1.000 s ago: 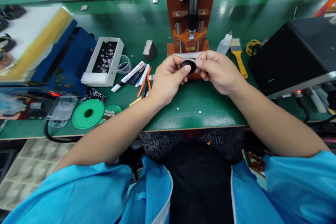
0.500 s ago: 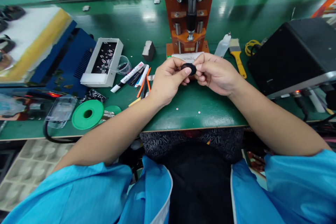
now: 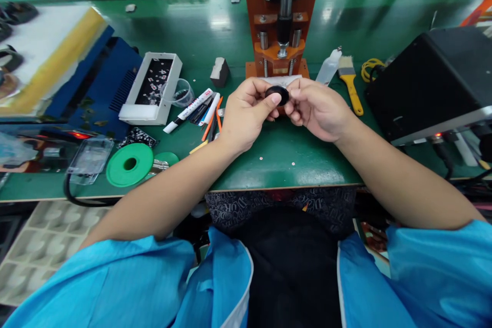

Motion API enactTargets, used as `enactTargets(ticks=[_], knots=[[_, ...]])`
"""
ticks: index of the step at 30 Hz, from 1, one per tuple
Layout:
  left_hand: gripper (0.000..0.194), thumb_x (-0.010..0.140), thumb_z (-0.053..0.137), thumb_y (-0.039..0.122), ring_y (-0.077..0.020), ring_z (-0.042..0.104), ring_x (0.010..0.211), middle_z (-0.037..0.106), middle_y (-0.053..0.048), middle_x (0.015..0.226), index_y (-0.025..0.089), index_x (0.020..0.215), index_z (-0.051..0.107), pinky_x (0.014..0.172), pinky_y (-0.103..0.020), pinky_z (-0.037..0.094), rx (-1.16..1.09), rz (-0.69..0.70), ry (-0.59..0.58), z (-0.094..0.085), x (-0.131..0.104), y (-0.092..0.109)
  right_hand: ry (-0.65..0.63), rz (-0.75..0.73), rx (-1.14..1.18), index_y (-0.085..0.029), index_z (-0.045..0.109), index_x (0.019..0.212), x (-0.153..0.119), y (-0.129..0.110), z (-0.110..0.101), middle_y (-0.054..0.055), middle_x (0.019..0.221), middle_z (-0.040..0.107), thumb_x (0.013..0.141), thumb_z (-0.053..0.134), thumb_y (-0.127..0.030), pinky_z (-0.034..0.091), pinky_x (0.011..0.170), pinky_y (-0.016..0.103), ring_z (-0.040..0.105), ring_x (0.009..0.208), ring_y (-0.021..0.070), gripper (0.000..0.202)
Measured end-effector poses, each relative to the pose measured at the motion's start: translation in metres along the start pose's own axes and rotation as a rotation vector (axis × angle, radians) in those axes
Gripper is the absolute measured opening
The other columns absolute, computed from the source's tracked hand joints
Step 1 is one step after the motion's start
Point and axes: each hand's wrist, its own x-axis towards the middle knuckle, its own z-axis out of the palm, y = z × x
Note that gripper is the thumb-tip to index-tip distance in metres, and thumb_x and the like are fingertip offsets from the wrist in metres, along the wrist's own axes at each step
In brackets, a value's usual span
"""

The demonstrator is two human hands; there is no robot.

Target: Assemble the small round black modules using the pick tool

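A small black round part (image 3: 279,94) is pinched between the thumb and fingers of my left hand (image 3: 248,115), above the green bench in front of the orange press (image 3: 282,56). My right hand (image 3: 319,110) is at the part's right edge, its thumb and index finger pressed together there. Whether those fingertips grip the part or something tiny beside it is too small to tell. Behind both hands, a white pad (image 3: 282,80) lies at the foot of the press.
Left of my hands are markers (image 3: 192,107), a clear cup (image 3: 182,93), a white box (image 3: 175,69), a dark block (image 3: 219,74) and a green spool (image 3: 129,165). To the right are a bottle (image 3: 328,67), a yellow-handled brush (image 3: 351,89) and a black device (image 3: 430,82).
The black part has tilted so that more of its round face shows. My right fingertips have shifted slightly at its edge. The camera view has moved a little.
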Motion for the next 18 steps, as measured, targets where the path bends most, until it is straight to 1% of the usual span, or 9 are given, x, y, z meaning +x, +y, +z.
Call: enactTargets(ticks=[2, 6, 11, 18], knots=[[0.072, 0.085, 0.119, 0.083, -0.0114, 0.077, 0.066, 0.078, 0.006, 0.081, 0.027, 0.098, 0.076, 0.065, -0.022, 0.071, -0.014, -0.009, -0.007, -0.0006, 0.0003, -0.0011, -0.009, -0.008, -0.004, -0.027, 0.061, 0.084, 0.0003, -0.0001, -0.0007, -0.002, 0.073, 0.067, 0.087, 0.089, -0.034, 0.036, 0.052, 0.021, 0.053, 0.061, 0.0107, 0.029], [0.070, 0.086, 0.119, 0.081, -0.0109, 0.076, 0.065, 0.079, 0.006, 0.081, 0.026, 0.097, 0.076, 0.064, -0.022, 0.070, -0.025, -0.002, -0.024, 0.0011, -0.0010, -0.0016, -0.018, -0.002, 0.009, -0.028, 0.059, 0.084, 0.0004, 0.0016, -0.0021, -0.006, 0.067, 0.060, 0.086, 0.090, -0.034, 0.030, 0.051, 0.020, 0.048, 0.058, 0.0102, 0.031], [0.070, 0.085, 0.120, 0.079, -0.0098, 0.075, 0.065, 0.079, 0.006, 0.081, 0.025, 0.098, 0.077, 0.064, -0.021, 0.070, -0.052, -0.014, -0.017, 0.0037, -0.0027, -0.0008, -0.047, -0.011, 0.038, -0.028, 0.061, 0.085, -0.0013, 0.0019, -0.0023, -0.006, 0.066, 0.060, 0.086, 0.089, -0.031, 0.033, 0.052, 0.021, 0.048, 0.059, 0.0102, 0.028], [0.074, 0.084, 0.119, 0.082, -0.0109, 0.076, 0.066, 0.078, 0.006, 0.083, 0.026, 0.099, 0.074, 0.065, -0.023, 0.070, -0.028, -0.031, -0.013, 0.0019, -0.0021, -0.0022, -0.047, -0.027, 0.050, -0.028, 0.061, 0.084, -0.0022, 0.0016, 0.0005, -0.007, 0.063, 0.058, 0.084, 0.082, -0.026, 0.035, 0.050, 0.020, 0.046, 0.058, 0.0102, 0.022]])
